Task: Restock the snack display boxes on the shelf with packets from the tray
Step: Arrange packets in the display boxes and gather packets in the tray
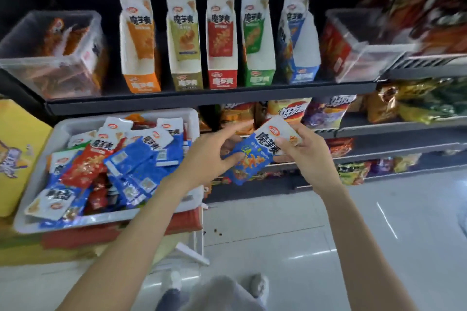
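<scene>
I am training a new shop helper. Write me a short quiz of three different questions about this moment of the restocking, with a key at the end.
1. True or false: the left hand and the right hand both hold the blue packet.
2. How many display boxes stand in a row on the shelf between the two clear bins? A) three B) five C) seven
3. Fill in: by colour, the held packet matches the ______ display box.

Key
1. True; the fingers of both hands pinch it.
2. B; orange, olive, red, green and blue.
3. blue; it is the rightmost box, and blue packets also lie in the white tray.
</scene>
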Motion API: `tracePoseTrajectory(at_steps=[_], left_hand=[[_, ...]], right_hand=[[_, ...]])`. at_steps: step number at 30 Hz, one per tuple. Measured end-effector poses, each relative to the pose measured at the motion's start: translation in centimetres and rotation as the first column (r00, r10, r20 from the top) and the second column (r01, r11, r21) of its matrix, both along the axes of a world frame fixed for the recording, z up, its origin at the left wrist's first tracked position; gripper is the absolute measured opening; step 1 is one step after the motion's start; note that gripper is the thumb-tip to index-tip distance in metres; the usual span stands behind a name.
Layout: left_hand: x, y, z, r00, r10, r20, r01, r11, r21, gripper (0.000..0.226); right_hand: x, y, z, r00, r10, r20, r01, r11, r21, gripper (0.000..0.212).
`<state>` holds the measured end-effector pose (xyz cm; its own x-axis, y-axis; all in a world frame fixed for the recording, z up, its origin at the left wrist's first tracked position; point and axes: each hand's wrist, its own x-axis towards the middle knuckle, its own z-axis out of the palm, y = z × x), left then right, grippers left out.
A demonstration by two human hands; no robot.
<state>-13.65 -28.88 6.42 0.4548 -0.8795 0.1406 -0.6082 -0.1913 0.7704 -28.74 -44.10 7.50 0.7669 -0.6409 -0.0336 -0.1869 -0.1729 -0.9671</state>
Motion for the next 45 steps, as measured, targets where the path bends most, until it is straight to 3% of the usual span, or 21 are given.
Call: tracePoseTrajectory(at_steps=[3,5,7,10,15,21,25,27,30,34,41,45], left_hand=[[-3.0,-4.6,0.7,0.993,0.113,0.024,-0.108,0.982,-0.156,0.048],[-3.9,-6.8,1.5,0.986,0.165,-0.031,-0.168,0.956,-0.241,0.039],[-4.0,-8.6,2.3,0.974,0.213,-0.075,-0.226,0.931,-0.286,0.033],[-3.1,-11.1,3.1,0.961,0.269,-0.066,-0.276,0.908,-0.314,0.033],[0.1,-16.3,3.7,0.946,0.320,-0.053,-0.323,0.910,-0.262,0.044],[3.8,-24.4,3.6,0.937,0.333,-0.102,-0.346,0.925,-0.156,0.068],[5.5,-27.9,3.9,0.920,0.374,0.116,-0.373,0.927,-0.032,0.075],[5.9,-28.8,3.9,0.898,0.383,0.218,-0.396,0.918,0.016,0.076],[6.4,-29.8,3.5,0.891,0.373,0.258,-0.399,0.915,0.055,0.074],[6.9,-30.0,2.5,0.882,0.390,0.266,-0.428,0.898,0.101,0.071],[6.8,-30.2,1.9,0.871,0.419,0.255,-0.450,0.890,0.075,0.062],[6.8,-30.3,1.7,0.869,0.428,0.249,-0.458,0.885,0.077,0.062]], right_hand=[[-4.0,-4.9,0.2,0.996,-0.084,0.001,0.083,0.991,-0.105,0.004],[-5.7,-7.6,0.7,0.994,-0.102,-0.036,0.093,0.974,-0.205,0.014],[-6.5,-9.7,1.5,0.990,-0.133,-0.057,0.114,0.958,-0.263,0.026],[-6.5,-13.1,2.7,0.985,-0.174,0.010,0.165,0.916,-0.365,0.023],[-3.4,-18.3,4.6,0.962,-0.236,0.139,0.273,0.858,-0.435,0.025],[1.6,-23.4,8.2,0.909,-0.257,0.328,0.394,0.785,-0.478,0.010],[6.0,-26.6,10.0,0.900,-0.226,0.373,0.416,0.702,-0.578,0.012],[8.5,-27.8,10.3,0.914,-0.178,0.364,0.387,0.648,-0.656,0.014],[12.0,-29.7,10.6,0.938,-0.102,0.333,0.331,0.553,-0.765,0.013],[16.1,-31.5,10.5,0.993,-0.006,0.118,0.106,0.491,-0.865,0.015],[20.7,-33.7,8.7,0.961,0.082,-0.264,-0.272,0.447,-0.852,0.026],[22.1,-34.2,8.1,0.953,0.117,-0.281,-0.303,0.433,-0.849,0.025]])
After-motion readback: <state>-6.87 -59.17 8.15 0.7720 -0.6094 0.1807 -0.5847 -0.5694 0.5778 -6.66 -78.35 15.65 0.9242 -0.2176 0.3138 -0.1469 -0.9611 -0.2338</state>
